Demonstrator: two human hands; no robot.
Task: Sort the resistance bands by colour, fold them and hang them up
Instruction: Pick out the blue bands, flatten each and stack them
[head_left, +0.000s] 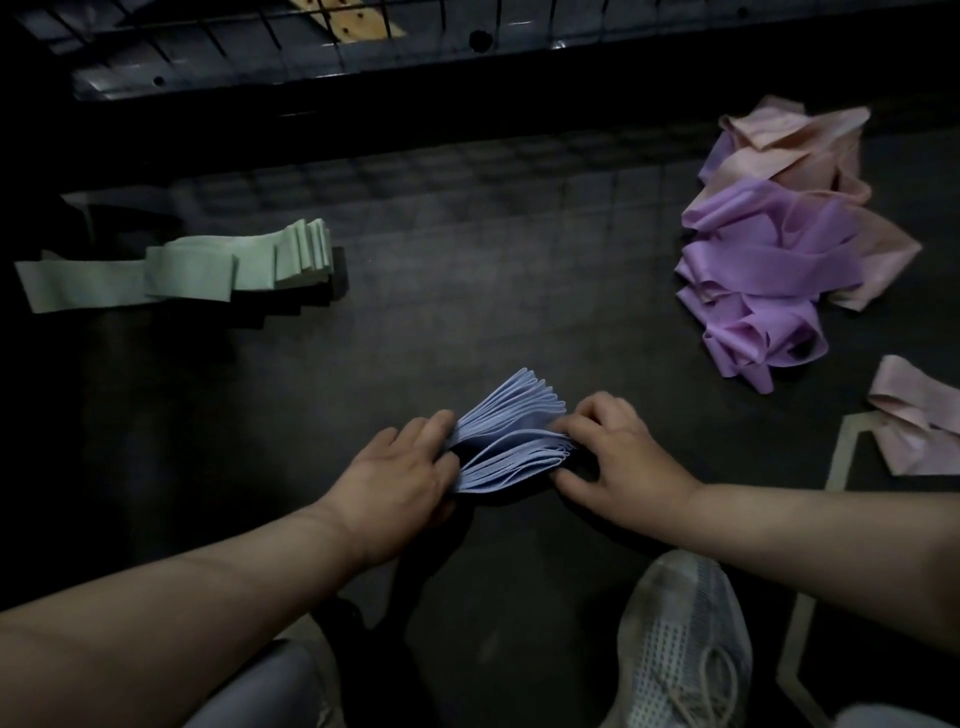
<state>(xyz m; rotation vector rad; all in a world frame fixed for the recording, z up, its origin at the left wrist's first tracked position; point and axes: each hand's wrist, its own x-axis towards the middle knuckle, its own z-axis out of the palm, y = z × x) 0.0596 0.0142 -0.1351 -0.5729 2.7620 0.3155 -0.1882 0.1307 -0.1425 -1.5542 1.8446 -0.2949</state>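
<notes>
Pinching the folded stack of blue resistance bands (511, 436) from both ends, you are holding it over the dark floor (467, 260) close to its near edge, about midway along. Your left hand (402, 462) is clamping the left end between fingers and thumb, and your right hand (618, 452) is curling its fingers round the right end. The stack is already fanning into two bunches with a dark gap between them, so the springy layers are likely threatening to slip out and unfold, since only the ends are being held. The green bands (208, 267) by the left edge are lying staggered, not squared, and may be sliding apart. Toward the far right corner, the purple bands (769, 270) and pink bands (789, 145) are lying tangled together, so pulling one colour is risking dragging the other along. Dim light is hiding much: you cannot tell whether the blue stack is touching the floor, what the black shape under the green bands is, or whether the wire rack (311, 31) along the far edge is carrying hooks. Another pink band (914, 421) is running off the right edge.
</notes>
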